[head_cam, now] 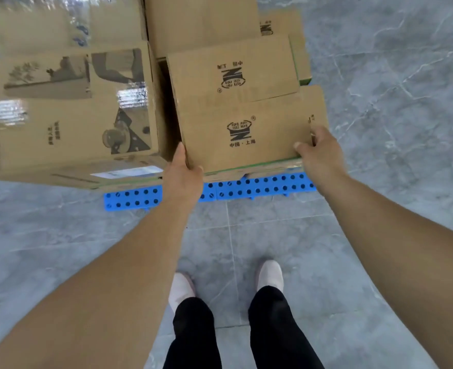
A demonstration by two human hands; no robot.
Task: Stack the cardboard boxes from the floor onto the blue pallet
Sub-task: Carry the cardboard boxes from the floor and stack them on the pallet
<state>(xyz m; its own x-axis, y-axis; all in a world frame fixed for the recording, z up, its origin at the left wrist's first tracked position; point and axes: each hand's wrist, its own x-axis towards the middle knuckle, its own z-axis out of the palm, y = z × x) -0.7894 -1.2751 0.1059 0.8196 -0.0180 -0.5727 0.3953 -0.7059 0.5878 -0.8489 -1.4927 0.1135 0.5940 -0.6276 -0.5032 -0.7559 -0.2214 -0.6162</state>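
Note:
A brown cardboard box [244, 113] with black printed logos on its top flaps sits over the right part of the blue pallet [260, 186]. My left hand [184, 171] grips its near left corner. My right hand [317, 149] grips its near right corner, thumb on top. To the left, a larger taped box [68, 113] with printed pictures rests on the pallet. More boxes [201, 20] stand behind both. The pallet's perforated front edge shows under the boxes.
Grey marble-look floor tiles [393, 102] surround the pallet. My feet in light shoes [269, 274] and black trousers stand on the floor just in front of the pallet. Open floor lies to the right.

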